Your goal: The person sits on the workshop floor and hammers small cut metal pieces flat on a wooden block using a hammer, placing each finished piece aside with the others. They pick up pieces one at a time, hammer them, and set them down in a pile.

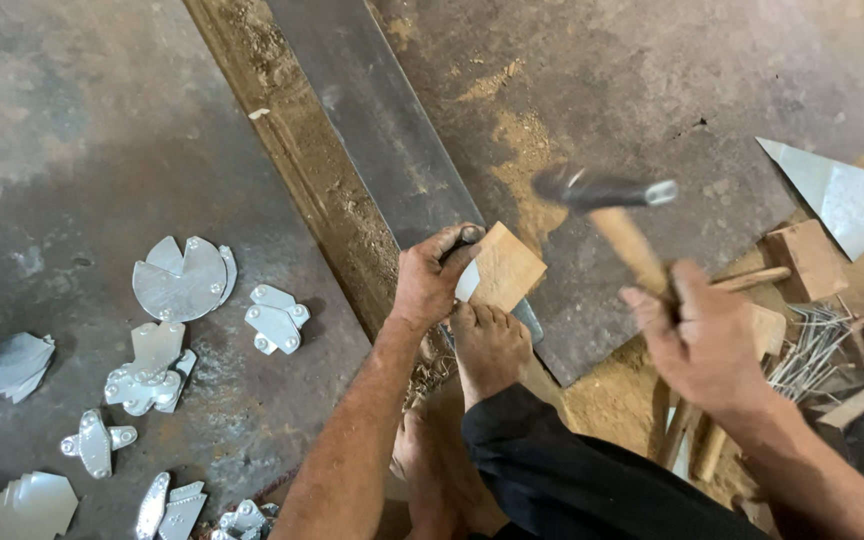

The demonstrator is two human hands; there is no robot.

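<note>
bare forearms, dark trousers [572,470], barefoot

My left hand [432,275] was stretched forward, palm down, fingers curled in a pinch. My right hand [702,345] was raised, fist closed, forearm angled up from the lower right.

A worn grey floor [82,130] with sandy patches. A long dark steel bar [372,110] lies across it. Shiny cut metal pieces [180,280] lie scattered at left; wood blocks [807,255], nails [807,355] and a metal triangle [847,195] at right.
</note>
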